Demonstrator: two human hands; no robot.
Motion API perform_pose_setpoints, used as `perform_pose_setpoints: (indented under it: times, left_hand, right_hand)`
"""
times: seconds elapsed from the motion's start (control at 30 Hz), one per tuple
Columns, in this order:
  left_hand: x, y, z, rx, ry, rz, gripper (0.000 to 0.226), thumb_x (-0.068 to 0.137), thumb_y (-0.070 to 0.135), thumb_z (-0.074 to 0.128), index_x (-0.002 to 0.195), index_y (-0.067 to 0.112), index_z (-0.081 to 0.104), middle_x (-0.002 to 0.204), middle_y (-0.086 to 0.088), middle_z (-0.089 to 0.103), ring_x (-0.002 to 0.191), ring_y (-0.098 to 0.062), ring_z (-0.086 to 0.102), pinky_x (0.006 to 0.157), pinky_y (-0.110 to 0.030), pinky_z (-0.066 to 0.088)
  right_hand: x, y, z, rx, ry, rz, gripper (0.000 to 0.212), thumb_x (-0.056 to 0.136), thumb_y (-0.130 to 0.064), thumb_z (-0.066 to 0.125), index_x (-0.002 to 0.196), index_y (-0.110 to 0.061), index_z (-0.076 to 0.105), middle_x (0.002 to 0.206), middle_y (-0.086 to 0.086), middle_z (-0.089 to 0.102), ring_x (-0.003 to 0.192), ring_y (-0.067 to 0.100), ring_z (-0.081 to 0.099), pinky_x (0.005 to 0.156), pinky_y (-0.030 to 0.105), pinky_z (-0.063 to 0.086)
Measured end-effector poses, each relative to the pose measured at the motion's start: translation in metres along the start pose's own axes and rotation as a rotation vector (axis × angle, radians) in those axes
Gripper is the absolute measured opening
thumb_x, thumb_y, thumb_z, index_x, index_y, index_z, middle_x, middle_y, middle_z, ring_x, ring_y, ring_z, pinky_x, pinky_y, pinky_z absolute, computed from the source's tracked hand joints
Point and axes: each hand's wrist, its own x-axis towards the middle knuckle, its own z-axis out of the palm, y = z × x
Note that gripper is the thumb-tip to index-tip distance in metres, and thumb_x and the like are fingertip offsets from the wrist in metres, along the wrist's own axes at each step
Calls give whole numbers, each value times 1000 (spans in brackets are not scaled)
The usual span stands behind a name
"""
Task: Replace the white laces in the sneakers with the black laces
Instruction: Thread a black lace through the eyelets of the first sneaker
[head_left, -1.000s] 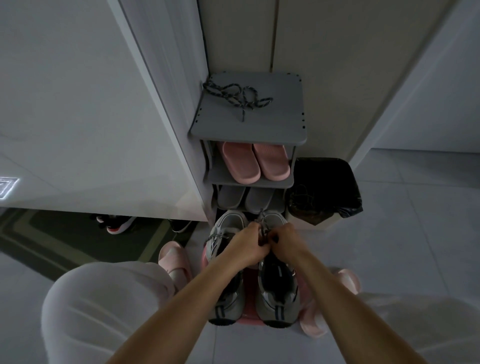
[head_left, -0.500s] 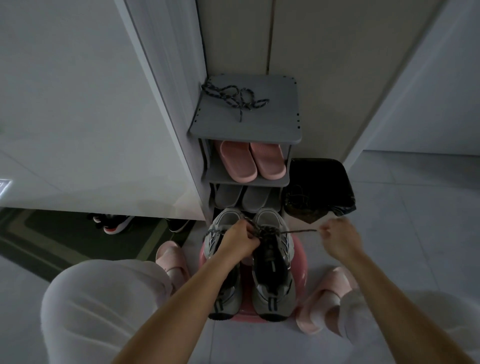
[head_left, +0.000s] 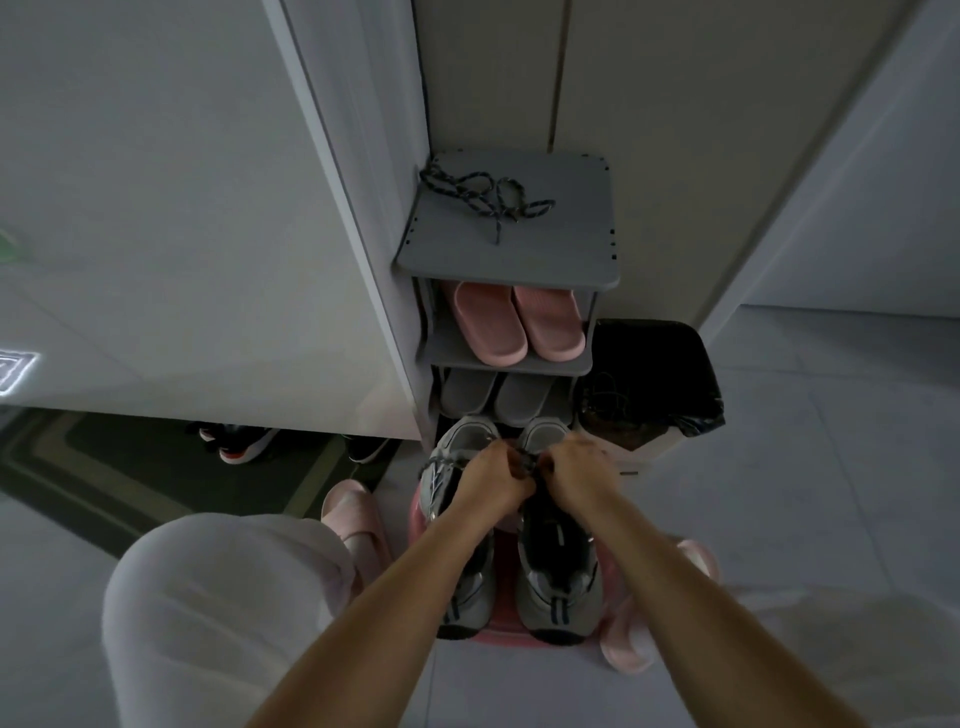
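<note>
Two grey sneakers stand side by side on a pink stool (head_left: 506, 631): the left sneaker (head_left: 457, 571) and the right sneaker (head_left: 558, 582), toes pointing away from me. My left hand (head_left: 493, 480) and my right hand (head_left: 576, 470) meet over the front of the right sneaker, both pinching its dark lace (head_left: 527, 462). A grey lace runs across the left sneaker near its toe. A loose dark braided lace (head_left: 488, 200) lies bunched on the top of the grey shoe rack (head_left: 561, 244).
The rack holds pink slippers (head_left: 519, 322) and grey slippers (head_left: 493, 397). A bin with a black bag (head_left: 654, 374) stands right of it. My knees and pink slippers (head_left: 353, 514) flank the stool. Dark shoes (head_left: 234, 441) and a mat lie under the left panel.
My right hand had pulled a lace end out to the right; it has come back to the left and now meets my left hand over the right sneaker's front.
</note>
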Motion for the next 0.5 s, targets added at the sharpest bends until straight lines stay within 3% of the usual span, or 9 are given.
perform_pose_setpoints:
  times: [0.17, 0.37, 0.5]
  left_hand:
    - [1, 1, 2, 8, 9, -15, 35, 76, 20, 67, 106, 6, 57, 102, -11, 68, 97, -27, 63, 83, -38, 51]
    - [1, 1, 1, -46, -28, -26, 41, 71, 24, 66, 107, 5, 57, 98, -13, 69, 94, -29, 65, 82, -40, 53]
    - [6, -3, 0, -66, -36, -36, 28, 78, 17, 67, 101, 10, 55, 93, -7, 65, 82, -23, 64, 72, -33, 54]
  right_hand:
    - [4, 0, -2, -147, -27, 28, 29, 92, -20, 48, 117, -13, 61, 123, 13, 52, 113, 31, 53, 92, 37, 42]
    - [-8, 21, -10, -46, 26, 52, 27, 92, -29, 50, 113, -15, 60, 118, 10, 50, 112, 28, 52, 93, 36, 40]
    - [-26, 51, -14, 84, 102, 153, 19, 94, -26, 49, 103, -16, 63, 111, 7, 51, 105, 26, 54, 91, 35, 40]
